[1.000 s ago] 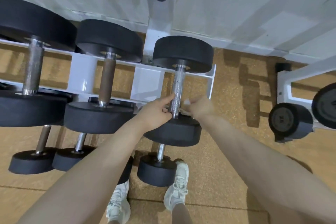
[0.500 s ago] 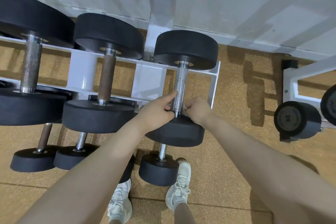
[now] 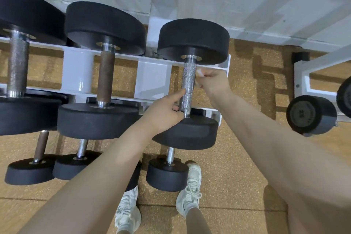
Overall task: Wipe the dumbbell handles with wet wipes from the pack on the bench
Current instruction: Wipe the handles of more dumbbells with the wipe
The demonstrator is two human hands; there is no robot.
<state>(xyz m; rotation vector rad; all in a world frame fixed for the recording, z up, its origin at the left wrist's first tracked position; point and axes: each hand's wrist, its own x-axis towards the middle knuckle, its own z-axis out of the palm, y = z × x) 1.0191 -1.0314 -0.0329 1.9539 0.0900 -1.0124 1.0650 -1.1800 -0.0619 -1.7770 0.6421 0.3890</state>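
You're mid-wipe on the rightmost dumbbell of the upper tier, the one with black rubber heads and a knurled silver steel handle [image 3: 187,85]. Your right hand [image 3: 214,83] has its fingers curled, pinching a small white wet wipe [image 3: 199,74] against the right side of the upper handle, just below the far head. Your left hand [image 3: 165,114] sits at the near end of the handle: index finger extended along the knurling, other fingers curled loosely against the collar by the near head, steadying rather than gripping, as far as I can tell. To do this well: wrap the wipe further round the bar, right now it only covers one side; run the full length between both collars; let the left hand roll the dumbbell so the underside comes up; knurling traps grime, so press and twist, don't just slide. Keep your fingers clear of the rail. Holders: the white steel two-tier rack [image 3: 152,74] carries three dumbbells on top, namely this one, a rusty brown-handled one [image 3: 105,80] beside it and a larger one with a dull speckled handle [image 3: 18,68] at far left, with smaller dumbbells on the lower tier. The wipe pack and bench aren't in view.
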